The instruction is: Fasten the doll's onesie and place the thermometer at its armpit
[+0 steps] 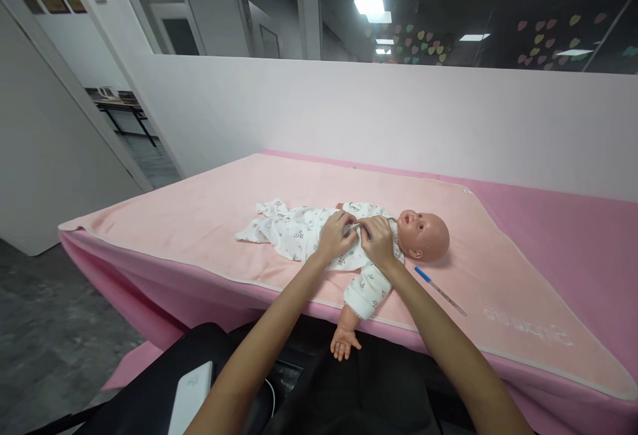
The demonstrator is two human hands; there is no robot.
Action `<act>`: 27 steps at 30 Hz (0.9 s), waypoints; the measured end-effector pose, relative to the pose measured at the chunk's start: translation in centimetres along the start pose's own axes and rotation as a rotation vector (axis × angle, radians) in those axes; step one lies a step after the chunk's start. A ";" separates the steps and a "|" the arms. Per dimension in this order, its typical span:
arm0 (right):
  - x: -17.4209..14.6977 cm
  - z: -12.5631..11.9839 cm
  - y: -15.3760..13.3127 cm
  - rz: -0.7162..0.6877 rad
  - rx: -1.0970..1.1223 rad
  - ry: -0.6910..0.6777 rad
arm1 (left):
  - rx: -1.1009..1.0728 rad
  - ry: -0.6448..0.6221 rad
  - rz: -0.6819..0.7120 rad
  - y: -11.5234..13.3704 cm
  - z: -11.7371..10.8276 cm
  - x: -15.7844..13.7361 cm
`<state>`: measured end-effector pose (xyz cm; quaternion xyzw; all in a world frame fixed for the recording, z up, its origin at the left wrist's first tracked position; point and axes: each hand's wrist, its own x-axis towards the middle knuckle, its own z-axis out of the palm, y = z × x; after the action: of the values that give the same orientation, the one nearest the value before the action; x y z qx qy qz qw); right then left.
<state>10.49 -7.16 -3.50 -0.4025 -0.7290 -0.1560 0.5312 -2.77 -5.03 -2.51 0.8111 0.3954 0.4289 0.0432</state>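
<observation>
We view the outfit [294,230] on a doll [426,236], which lies on its back on the blanket [199,202] covering the counter [563,232]. Both our grips are narrow: left hand [337,236] and right hand [377,238] pinch the outfit's front. The near arm is already sleeved; how much of the front is closed, we cannot tell beneath our hands. We make out no container; a pen [441,291] lies near the doll's head.

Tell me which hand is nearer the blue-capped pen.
Right. The right hand is at the baby doll, left of and beyond the blue-capped pen; the left hand is farther left.
</observation>
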 end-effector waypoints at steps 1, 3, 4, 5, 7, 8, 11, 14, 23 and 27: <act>0.0 0.0 0.0 -0.002 0.001 0.003 | 0.000 -0.005 -0.003 0.0 0.0 0.0; 0.0 0.0 0.0 0.002 -0.003 -0.001 | -0.008 -0.014 -0.004 -0.1 0.0 -0.1; -0.1 0.0 0.0 0.006 -0.006 -0.006 | -0.014 -0.019 -0.003 -0.2 0.1 -0.1; -0.1 0.1 0.0 0.010 -0.008 -0.011 | -0.021 -0.023 -0.003 -0.2 0.1 -0.1; -0.2 0.2 0.0 0.017 -0.010 -0.015 | -0.034 -0.022 -0.001 -0.3 0.0 -0.2; -0.2 0.2 0.0 0.019 -0.012 -0.013 | -0.042 -0.016 0.002 -0.3 0.0 -0.3; -0.3 0.3 0.1 0.023 -0.016 -0.009 | -0.070 0.027 0.030 -0.2 0.0 -0.5; -0.3 0.3 0.1 0.024 -0.016 -0.010 | -0.073 0.092 0.061 -0.1 0.0 -0.6; -0.2 0.4 0.1 0.035 -0.044 -0.035 | -0.062 0.255 0.076 -0.3 0.5 -0.9; -0.2 0.4 0.1 0.037 -0.057 -0.051 | -0.072 0.251 0.012 -0.2 0.6 -1.0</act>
<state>10.37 -6.93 -3.81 -0.4349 -0.7301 -0.1565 0.5034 -2.76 -5.43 -3.60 0.7513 0.3772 0.5412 0.0201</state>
